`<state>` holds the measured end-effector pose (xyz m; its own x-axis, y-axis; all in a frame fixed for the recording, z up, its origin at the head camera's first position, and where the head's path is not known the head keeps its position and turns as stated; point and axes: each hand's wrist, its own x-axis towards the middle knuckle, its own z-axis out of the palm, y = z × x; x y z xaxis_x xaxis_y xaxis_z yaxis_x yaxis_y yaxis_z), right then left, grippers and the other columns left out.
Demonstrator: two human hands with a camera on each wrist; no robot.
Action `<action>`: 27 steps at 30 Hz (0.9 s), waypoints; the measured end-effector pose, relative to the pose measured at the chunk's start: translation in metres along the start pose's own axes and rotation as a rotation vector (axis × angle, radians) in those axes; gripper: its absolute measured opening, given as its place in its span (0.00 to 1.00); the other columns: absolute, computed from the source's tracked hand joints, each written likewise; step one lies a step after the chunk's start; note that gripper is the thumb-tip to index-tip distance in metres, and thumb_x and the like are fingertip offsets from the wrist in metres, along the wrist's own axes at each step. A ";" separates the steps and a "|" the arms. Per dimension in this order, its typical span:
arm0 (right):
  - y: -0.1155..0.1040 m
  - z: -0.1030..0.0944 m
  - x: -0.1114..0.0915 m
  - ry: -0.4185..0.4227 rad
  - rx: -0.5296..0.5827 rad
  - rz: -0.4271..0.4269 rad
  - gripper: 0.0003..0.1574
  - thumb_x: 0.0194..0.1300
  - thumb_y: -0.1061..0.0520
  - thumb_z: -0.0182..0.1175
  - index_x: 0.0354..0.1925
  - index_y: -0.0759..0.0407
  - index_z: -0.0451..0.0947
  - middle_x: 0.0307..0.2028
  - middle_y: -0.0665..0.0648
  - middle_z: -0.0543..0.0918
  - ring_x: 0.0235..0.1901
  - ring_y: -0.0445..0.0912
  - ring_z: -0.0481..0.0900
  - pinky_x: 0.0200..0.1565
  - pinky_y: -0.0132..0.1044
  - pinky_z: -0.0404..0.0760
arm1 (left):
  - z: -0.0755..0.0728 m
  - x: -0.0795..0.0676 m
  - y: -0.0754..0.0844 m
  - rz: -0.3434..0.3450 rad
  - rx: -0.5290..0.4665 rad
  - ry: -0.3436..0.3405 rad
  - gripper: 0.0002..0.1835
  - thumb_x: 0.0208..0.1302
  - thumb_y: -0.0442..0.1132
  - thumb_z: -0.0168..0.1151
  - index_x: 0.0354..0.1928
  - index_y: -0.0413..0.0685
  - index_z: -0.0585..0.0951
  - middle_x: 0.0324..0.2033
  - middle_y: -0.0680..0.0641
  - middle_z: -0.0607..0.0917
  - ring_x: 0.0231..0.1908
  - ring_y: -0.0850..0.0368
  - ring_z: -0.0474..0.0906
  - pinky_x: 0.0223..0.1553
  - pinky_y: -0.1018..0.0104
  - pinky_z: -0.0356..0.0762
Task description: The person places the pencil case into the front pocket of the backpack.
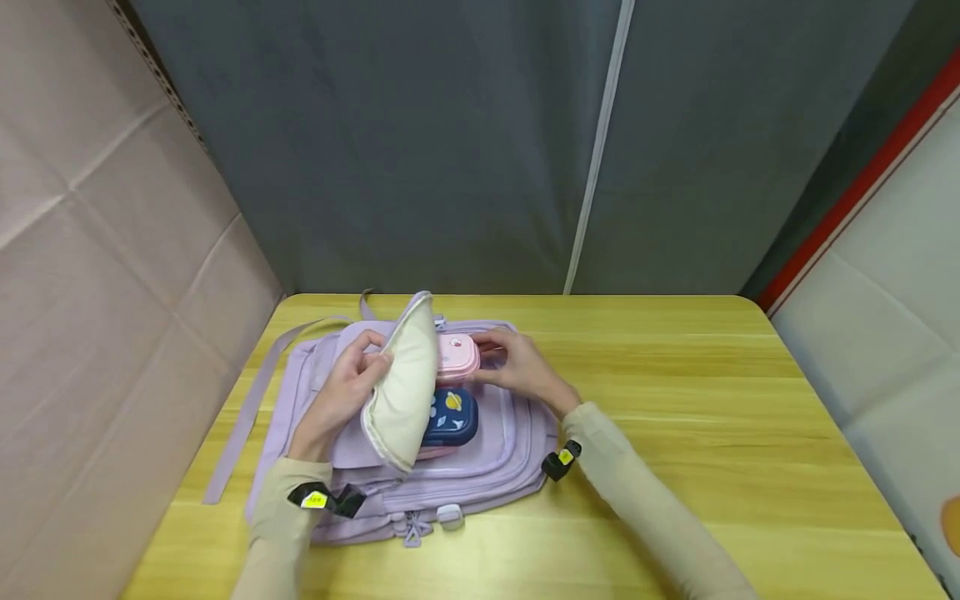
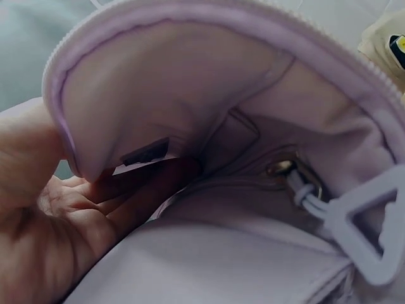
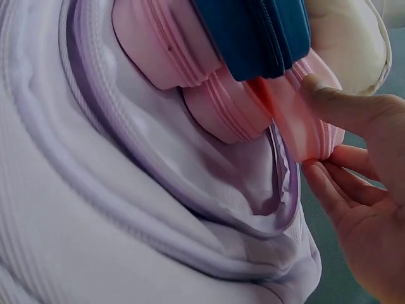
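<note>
A lilac backpack [image 1: 480, 475] lies on the table with its front pocket unzipped. My left hand [image 1: 348, 383] grips the cream-lined pocket flap [image 1: 405, 392] and holds it raised; in the left wrist view, the fingers reach behind the flap's edge [image 2: 69, 139]. With thumb and fingertips, my right hand [image 1: 525, 367] pinches the end of a pink zip pencil case [image 1: 457, 354]. Beside that case is a navy pencil case [image 1: 453, 417] with a planet print. More pink cases [image 3: 164, 44] sit under the navy one in the right wrist view. The flap hides the cases' left ends.
A loose strap [image 1: 251, 417] trails over the table's left side. Zip pulls [image 1: 412, 529] hang at the bag's near edge. The wooden table [image 1: 675, 392] stretches to the right. A grey curtain [image 1: 450, 167] stands behind it, with pale walls on both sides.
</note>
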<state>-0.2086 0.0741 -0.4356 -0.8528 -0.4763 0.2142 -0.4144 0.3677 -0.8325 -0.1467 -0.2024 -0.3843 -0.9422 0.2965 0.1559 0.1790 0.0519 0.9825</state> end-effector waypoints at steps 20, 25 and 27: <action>0.006 0.007 -0.003 0.038 0.132 0.029 0.39 0.54 0.60 0.78 0.63 0.62 0.77 0.60 0.61 0.82 0.58 0.54 0.82 0.61 0.45 0.80 | 0.003 0.011 -0.009 -0.008 -0.014 -0.014 0.02 0.77 0.31 0.46 0.46 0.42 0.67 0.24 0.55 0.83 0.22 0.64 0.79 0.25 0.71 0.77; 0.011 0.007 -0.007 0.047 0.198 0.069 0.38 0.57 0.60 0.76 0.64 0.61 0.76 0.61 0.61 0.81 0.59 0.55 0.82 0.60 0.45 0.81 | 0.002 0.016 -0.011 -0.038 0.005 -0.016 0.02 0.78 0.34 0.47 0.47 0.44 0.67 0.25 0.54 0.83 0.23 0.64 0.79 0.26 0.71 0.77; 0.011 0.007 -0.008 0.036 0.196 0.079 0.37 0.58 0.58 0.76 0.64 0.60 0.75 0.61 0.60 0.81 0.59 0.54 0.82 0.59 0.44 0.81 | 0.001 0.016 -0.010 -0.044 0.022 -0.004 0.02 0.77 0.35 0.47 0.47 0.45 0.68 0.25 0.55 0.83 0.23 0.64 0.78 0.26 0.71 0.77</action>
<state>-0.2044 0.0764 -0.4499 -0.8926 -0.4216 0.1595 -0.2791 0.2391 -0.9300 -0.1635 -0.1967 -0.3916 -0.9482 0.2972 0.1123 0.1437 0.0860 0.9859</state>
